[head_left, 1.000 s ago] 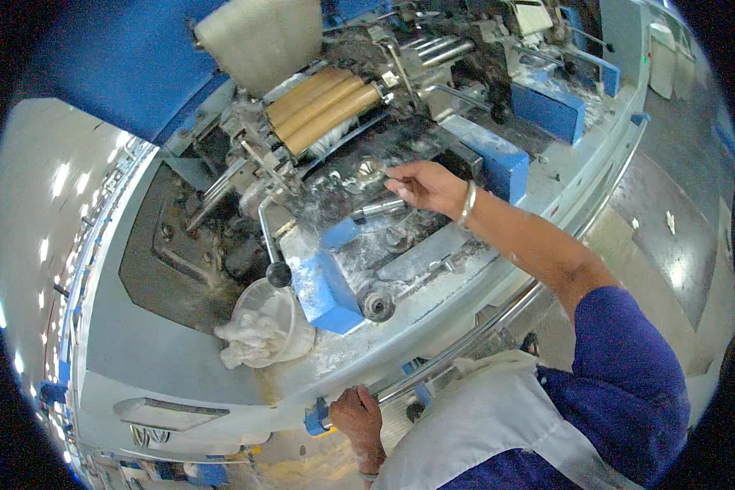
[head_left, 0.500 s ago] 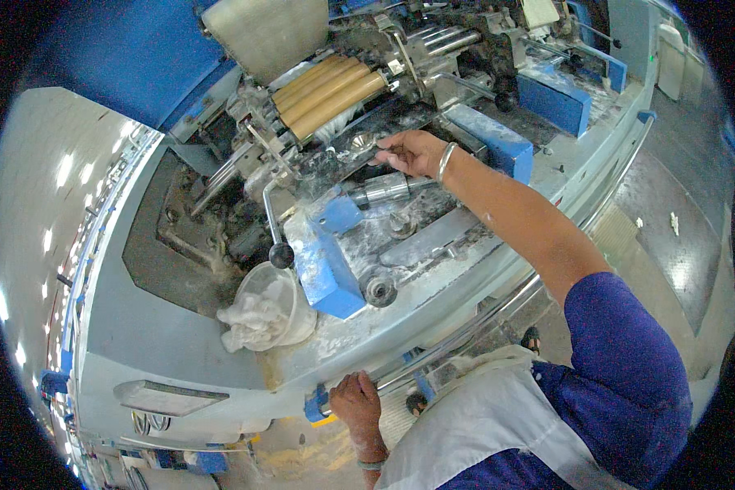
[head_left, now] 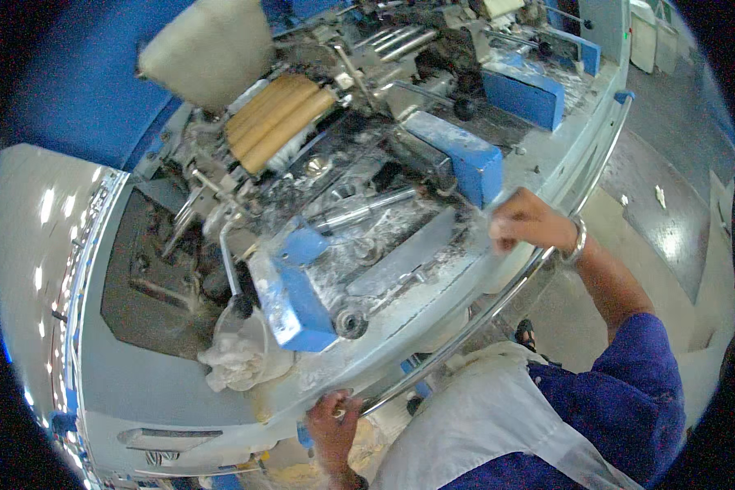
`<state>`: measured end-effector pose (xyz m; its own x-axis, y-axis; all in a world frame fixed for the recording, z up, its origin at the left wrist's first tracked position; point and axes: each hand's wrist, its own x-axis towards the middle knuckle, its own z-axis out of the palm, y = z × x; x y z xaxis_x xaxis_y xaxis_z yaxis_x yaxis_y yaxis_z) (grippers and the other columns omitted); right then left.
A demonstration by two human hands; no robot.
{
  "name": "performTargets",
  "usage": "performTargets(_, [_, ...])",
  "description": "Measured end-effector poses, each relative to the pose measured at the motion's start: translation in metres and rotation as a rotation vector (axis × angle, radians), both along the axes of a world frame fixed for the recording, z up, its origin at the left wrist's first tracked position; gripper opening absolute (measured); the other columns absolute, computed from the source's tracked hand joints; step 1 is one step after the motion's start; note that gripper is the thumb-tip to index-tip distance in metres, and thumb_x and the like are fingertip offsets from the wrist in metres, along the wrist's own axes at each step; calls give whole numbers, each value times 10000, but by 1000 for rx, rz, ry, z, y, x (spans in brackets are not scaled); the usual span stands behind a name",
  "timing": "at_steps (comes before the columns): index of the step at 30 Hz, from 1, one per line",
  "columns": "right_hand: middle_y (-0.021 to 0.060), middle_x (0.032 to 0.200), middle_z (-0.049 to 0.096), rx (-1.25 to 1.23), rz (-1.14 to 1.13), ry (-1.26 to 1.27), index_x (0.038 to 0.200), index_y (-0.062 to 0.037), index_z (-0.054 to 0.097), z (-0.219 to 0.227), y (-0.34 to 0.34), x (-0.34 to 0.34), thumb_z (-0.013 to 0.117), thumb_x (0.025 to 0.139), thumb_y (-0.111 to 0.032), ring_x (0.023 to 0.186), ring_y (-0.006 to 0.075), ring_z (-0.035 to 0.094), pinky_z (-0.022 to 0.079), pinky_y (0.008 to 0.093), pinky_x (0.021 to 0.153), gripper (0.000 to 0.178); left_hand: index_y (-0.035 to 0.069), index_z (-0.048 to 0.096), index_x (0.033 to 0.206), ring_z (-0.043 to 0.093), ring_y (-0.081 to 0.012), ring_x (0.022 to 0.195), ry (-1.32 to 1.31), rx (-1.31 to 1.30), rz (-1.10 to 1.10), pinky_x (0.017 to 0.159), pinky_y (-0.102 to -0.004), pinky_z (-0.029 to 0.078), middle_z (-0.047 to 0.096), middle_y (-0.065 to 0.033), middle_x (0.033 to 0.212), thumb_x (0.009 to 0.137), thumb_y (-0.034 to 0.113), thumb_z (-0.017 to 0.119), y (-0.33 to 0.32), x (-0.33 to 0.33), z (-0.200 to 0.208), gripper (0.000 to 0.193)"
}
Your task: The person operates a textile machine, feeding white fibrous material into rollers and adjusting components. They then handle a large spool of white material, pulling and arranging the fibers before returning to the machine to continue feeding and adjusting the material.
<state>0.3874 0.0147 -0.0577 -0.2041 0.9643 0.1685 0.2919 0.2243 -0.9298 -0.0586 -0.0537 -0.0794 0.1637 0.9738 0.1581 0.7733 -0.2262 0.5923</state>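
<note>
Yellow-brown rollers (head_left: 279, 131) occupy the upper left of the head view, where I also locate a tub (head_left: 279, 359) of white fibre (head_left: 235, 361) at lower left and a chrome rail (head_left: 483, 320) running diagonally from lower centre toward upper right. I read the right hand (head_left: 524, 222), right of centre, as loosely curled near a blue block (head_left: 475, 167) and the rail; blur prevents me from confirming any grip. At lower centre, the left hand (head_left: 332, 429) is half-curled beside the rail's near end, contents indeterminable.
</note>
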Motion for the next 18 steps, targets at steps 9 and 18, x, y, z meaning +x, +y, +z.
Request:
performTargets(9, [98, 774, 599, 598, -560, -625, 1154, -52, 563, -130, -62, 73, 448, 880, -493, 778, 277, 529, 382, 431, 831, 532, 46, 515, 1124, 616, -183, 854, -891, 47, -138, 614, -241, 476, 580, -100, 1080, 879, 301, 598, 122, 116, 112, 364])
performTargets(18, [96, 671, 544, 571, -641, -787, 1318, -35, 457, -129, -60, 68, 364, 887, -566, 736, 270, 476, 354, 426, 845, 690, 46, 376, 1155, 592, -302, 952, -1638, -335, 146, 587, -316, 439, 530, -216, 1047, 942, 243, 406, 275, 146, 127, 292])
